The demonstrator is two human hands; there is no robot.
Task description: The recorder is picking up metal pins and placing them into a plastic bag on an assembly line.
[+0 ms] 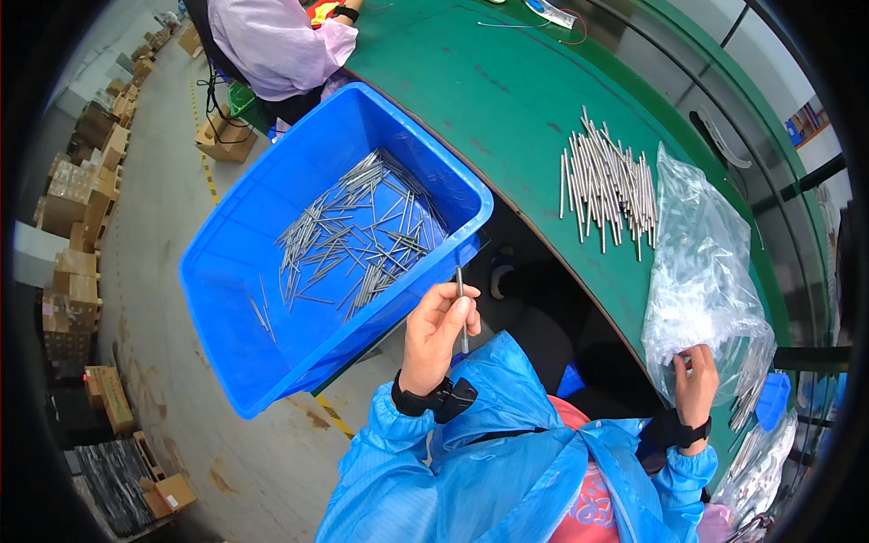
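Metal rod (460, 281) pinched in the left hand (432, 337); blue bin (237, 281) just ahead-left of it. Right hand (696, 385) narrowed at the clear bag (701, 249); grip cannot be determined. Step judged: single-rod handling; next move calls for steady pinch.

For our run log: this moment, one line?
Left hand: pinching metal rod | Right hand: at clear bag | Blue bin: loose rods inside

Ahead of me, a co-worker (267, 50) in a pale lilac top is at the green worktop (462, 100), near a brown box (228, 145) and a green basket (241, 100). To my left, stacked cartons (77, 204) line the grey floor (163, 308), crossed by yellow-and-black tape (203, 136); an open carton (172, 494) lies beside dark bundled material (112, 489).
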